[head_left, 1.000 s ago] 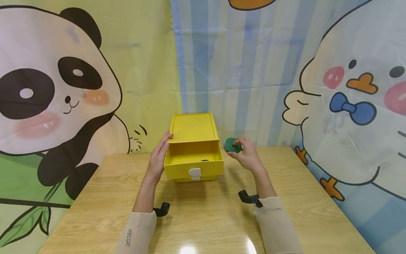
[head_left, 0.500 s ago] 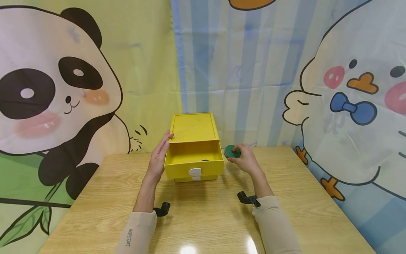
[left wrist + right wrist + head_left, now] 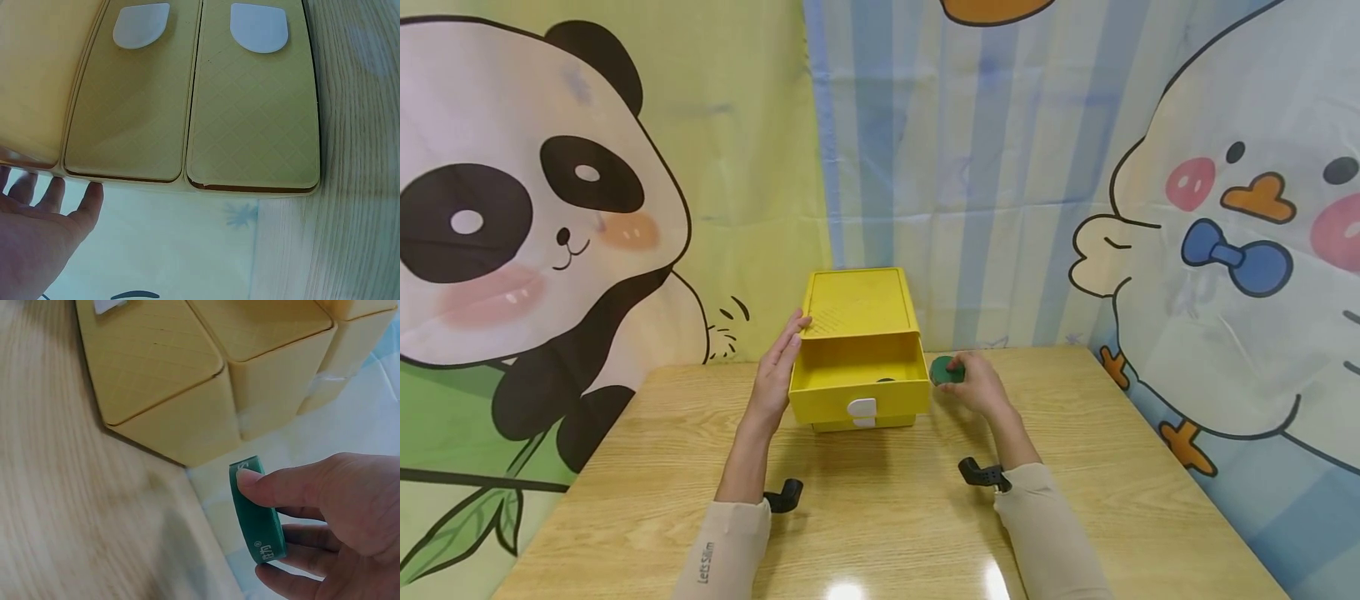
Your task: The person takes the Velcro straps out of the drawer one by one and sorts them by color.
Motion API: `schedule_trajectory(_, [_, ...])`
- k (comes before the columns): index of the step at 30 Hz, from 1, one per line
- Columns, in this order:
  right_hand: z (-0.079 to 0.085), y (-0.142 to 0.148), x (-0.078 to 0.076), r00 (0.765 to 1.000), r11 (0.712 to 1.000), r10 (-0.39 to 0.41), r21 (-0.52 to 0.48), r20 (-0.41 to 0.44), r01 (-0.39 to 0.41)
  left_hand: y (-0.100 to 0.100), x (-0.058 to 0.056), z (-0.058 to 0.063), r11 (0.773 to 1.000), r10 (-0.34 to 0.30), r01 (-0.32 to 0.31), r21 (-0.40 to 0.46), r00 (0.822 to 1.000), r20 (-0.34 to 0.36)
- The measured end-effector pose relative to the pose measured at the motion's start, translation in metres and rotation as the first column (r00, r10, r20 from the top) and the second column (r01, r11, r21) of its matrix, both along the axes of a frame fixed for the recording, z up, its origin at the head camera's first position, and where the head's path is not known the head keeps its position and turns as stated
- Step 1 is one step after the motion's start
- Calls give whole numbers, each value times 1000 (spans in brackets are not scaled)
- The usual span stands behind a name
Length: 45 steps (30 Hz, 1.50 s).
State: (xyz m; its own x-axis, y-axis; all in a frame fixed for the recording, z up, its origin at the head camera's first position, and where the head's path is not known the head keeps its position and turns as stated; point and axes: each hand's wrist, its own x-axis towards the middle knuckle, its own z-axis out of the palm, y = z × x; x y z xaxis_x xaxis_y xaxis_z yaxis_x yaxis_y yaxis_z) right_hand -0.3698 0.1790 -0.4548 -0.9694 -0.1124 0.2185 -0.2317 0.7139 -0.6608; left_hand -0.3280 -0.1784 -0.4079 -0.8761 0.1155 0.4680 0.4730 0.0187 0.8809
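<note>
A yellow drawer unit [image 3: 859, 302] stands at the back of the table. Its top drawer [image 3: 850, 404] is pulled out, and only the edge of a dark thing [image 3: 886, 380] shows inside. My left hand [image 3: 772, 371] lies along the unit's left side, fingers extended, fingertips at the upper edge; the left wrist view has these fingers [image 3: 90, 203] against the side. Right of the unit, my right hand [image 3: 981, 382] pinches a flat round green object [image 3: 946, 370] between thumb and fingers. White lettering runs along its rim in the right wrist view; its exact kind cannot be told.
Two lower drawer fronts [image 3: 253, 112] with white tabs look closed in the left wrist view. The wooden table [image 3: 880, 517] reaches back to a cartoon-printed cloth [image 3: 917, 167] behind the unit. Black camera mounts [image 3: 784, 496] sit on both wrists.
My right hand has moved down with the green object, from beside the drawer's upper rim to lower beside its front. The left hand and the drawer unit have stayed put.
</note>
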Motion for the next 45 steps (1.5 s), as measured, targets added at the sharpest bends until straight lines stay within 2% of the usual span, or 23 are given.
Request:
schedule_trajectory(7, [-15, -8, -4, 999, 1000, 8, -17, 40, -7, 0, 0, 0, 1000, -11, 11, 6, 1000, 3])
schedule_trajectory(16, [-31, -16, -4, 995, 998, -46, -37, 86, 49, -1, 0, 0, 1000, -10, 10, 3, 1000, -1])
schedule_trajectory(23, [-37, -17, -8, 998, 998, -58, 32, 31, 57, 1, -1, 1, 1000, -3, 3, 2, 1000, -8])
schedule_trajectory(31, [-40, -17, -11, 999, 995, -38, 93, 15, 36, 1, 0, 1, 1000, 1, -1, -1, 1000, 2])
schedule_trajectory(34, [-33, -16, -9, 999, 997, -37, 68, 11, 36, 1, 0, -1, 1000, 1, -1, 0, 1000, 4])
schedule_trajectory(38, [-9, -16, -1, 999, 998, -43, -35, -24, 43, 1, 0, -1, 1000, 4, -4, 2, 1000, 5])
schedule_trajectory(43, [25, -17, 11, 989, 980, -59, -194, -135, 32, 1, -1, 0, 1000, -2, 2, 4, 1000, 0])
schedule_trajectory(45, [36, -19, 15, 982, 974, -58, -226, -180, 16, 1, -1, 0, 1000, -2, 2, 0, 1000, -2])
